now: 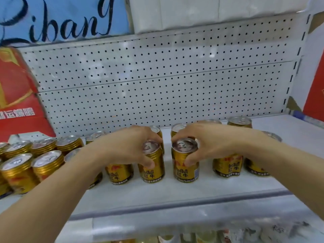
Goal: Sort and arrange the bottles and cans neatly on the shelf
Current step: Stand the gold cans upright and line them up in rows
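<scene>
a white metal shelf (pixel 192 192) is seen from above, backed by a pegboard panel (pixel 157 81) dotted with small holes. a red carton (pixel 15 95) stands at the far left of the shelf, and a blue sign (pixel 61 18) with dark handwritten letters sits above the panel, beside white wrapped packs (pixel 210 11). a lower shelf is glimpsed at the near edge, but its contents are too blurred to tell.

gold cans are spread across the shelf, all upright. a tight cluster (pixel 31 158) is packed at the left, and loose cans (pixel 228 163) stand at the right, partly hidden behind the right forearm.

near the middle, two cans stand just beside each other with a narrow gap between. the left can (pixel 151 165) is gripped from above by the left hand (pixel 126 146), fingers curled over its rim and thumb pressed on its near side. the right can (pixel 186 165) is gripped the same way by the right hand (pixel 210 139). both cans appear to rest on the shelf.
</scene>
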